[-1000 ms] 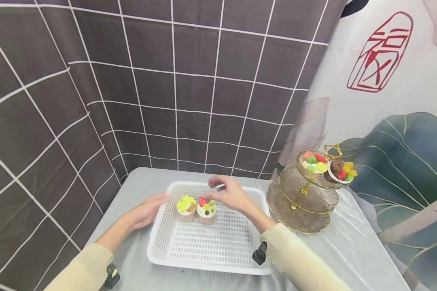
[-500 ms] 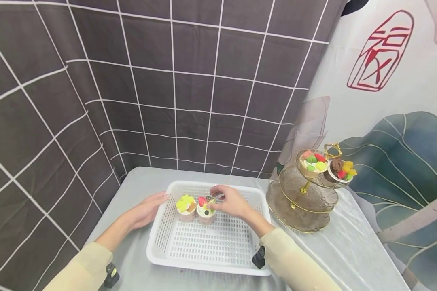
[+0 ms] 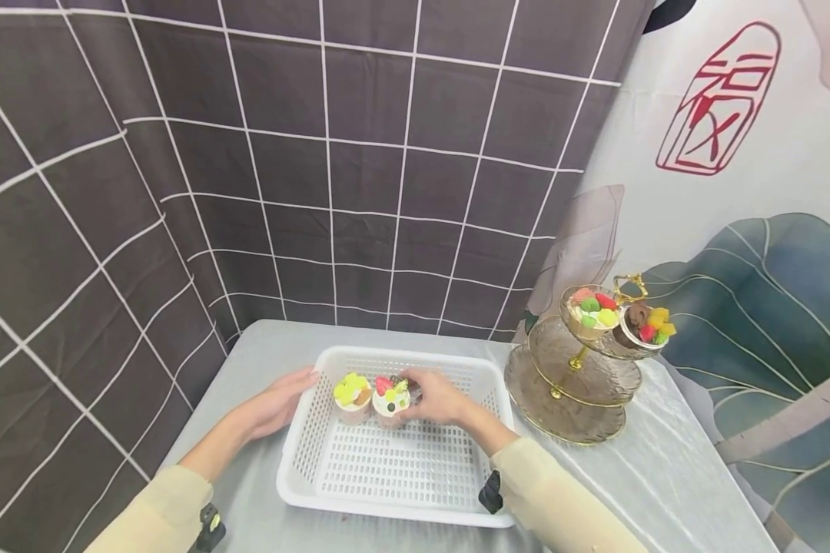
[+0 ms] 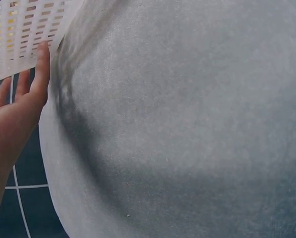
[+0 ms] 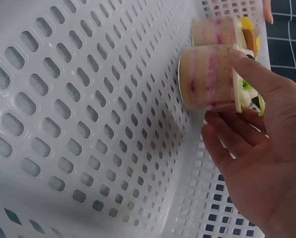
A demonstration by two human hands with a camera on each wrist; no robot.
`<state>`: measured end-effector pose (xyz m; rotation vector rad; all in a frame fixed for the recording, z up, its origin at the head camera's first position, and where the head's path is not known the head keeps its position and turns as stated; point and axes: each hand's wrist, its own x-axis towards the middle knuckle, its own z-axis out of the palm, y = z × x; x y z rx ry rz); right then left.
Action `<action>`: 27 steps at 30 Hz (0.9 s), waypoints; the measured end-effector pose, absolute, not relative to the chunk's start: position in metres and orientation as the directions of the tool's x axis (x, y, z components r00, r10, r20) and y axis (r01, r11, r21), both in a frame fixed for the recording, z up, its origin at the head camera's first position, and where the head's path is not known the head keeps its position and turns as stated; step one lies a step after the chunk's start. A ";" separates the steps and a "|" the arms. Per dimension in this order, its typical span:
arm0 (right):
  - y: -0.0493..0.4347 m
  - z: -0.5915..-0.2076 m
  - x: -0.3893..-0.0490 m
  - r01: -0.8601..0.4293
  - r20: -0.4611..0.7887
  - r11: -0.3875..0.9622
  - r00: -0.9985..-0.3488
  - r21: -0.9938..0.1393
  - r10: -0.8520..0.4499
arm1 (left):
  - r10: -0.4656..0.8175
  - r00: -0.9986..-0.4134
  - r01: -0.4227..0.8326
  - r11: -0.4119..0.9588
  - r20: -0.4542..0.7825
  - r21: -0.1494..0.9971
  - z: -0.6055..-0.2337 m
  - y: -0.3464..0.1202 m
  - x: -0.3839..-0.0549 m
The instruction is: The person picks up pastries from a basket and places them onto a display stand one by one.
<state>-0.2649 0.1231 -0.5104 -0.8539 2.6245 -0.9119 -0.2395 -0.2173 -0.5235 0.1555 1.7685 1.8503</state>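
Two dessert cups stand side by side inside a white perforated plastic basket (image 3: 394, 511). One dessert cup (image 3: 390, 402), topped with a strawberry piece and other fruit, has pink and cream layers in the right wrist view. My right hand (image 3: 437, 396) holds it by the rim, thumb on one side and fingers on the other. The second dessert cup (image 3: 352, 393), with yellow fruit on top, touches its left side. My left hand (image 3: 280, 401) rests with extended fingers against the basket's left outer wall; in the left wrist view a fingertip touches the holed wall (image 4: 31, 29).
On the right stands a three-tier glass stand (image 3: 574, 418) with a gold handle (image 3: 631, 287). Its top tier bears a cream dessert cup (image 3: 592, 311) and a chocolate one (image 3: 645, 326). A dark gridded cloth (image 3: 360, 177) hangs behind the grey-covered table (image 3: 671, 461).
My right hand has come down from above the basket onto the strawberry-topped dessert cup, its fingers and thumb now around the rim. The left hand stays against the basket.
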 end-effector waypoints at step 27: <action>0.123 -0.498 -0.266 -0.490 0.000 0.606 -0.778 -0.627 -0.629 | 0.477 -0.830 -0.312 0.032 -0.289 0.950 -0.525 -0.218 -0.237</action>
